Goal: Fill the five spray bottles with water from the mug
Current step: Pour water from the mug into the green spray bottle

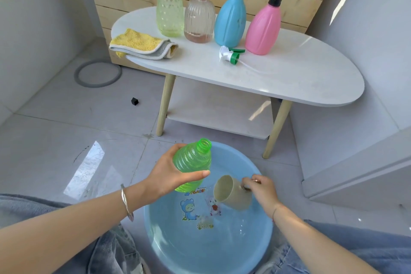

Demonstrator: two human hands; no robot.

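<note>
My left hand (171,176) grips a green bottle (193,160) with its cap off, tilted, neck pointing up and away, over the blue basin (262,236). My right hand (259,189) holds the beige mug (231,193) by its handle, tipped on its side low in the basin, mouth facing left. On the white table (289,73) stand a pale green bottle (170,6), a clear ribbed bottle (199,20), a blue bottle (230,22) and a pink bottle (263,29), all with spray heads on. A loose white and green spray head (230,54) lies in front of them.
The basin holds shallow water and sits on the tiled floor between my knees. A folded yellow and grey cloth (142,44) lies on the table's left end. A grey ring (97,73) and a small black cube (134,101) are on the floor at left.
</note>
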